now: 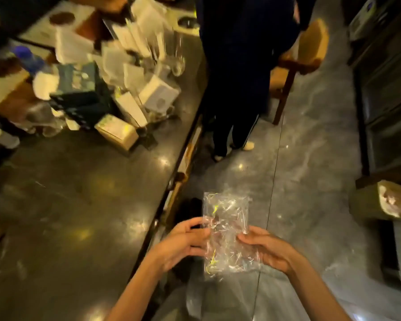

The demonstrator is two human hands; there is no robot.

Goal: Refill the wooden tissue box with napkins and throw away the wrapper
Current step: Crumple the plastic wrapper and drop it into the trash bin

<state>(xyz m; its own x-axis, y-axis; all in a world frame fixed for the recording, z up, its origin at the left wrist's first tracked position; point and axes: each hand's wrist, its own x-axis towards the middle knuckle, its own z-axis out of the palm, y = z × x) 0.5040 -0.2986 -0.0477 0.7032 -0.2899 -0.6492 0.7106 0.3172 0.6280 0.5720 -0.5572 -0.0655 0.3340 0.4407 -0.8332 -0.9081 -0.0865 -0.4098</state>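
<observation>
A clear, crinkled plastic wrapper (226,230) with yellow print is stretched flat between both hands, above the floor just right of the counter edge. My left hand (183,242) pinches its left side with thumb and fingers. My right hand (266,247) grips its right side. The wrapper looks empty. On the dark counter, at the near edge of the clutter, lies the wooden tissue box (116,132) with white napkins showing in its top opening.
The dark polished counter (79,205) fills the left, its far end crowded with white napkin packs, glasses and a dark crate (79,98). A person in dark trousers (236,89) stands ahead by a wooden chair (294,66). A bin-like container (384,200) sits at right.
</observation>
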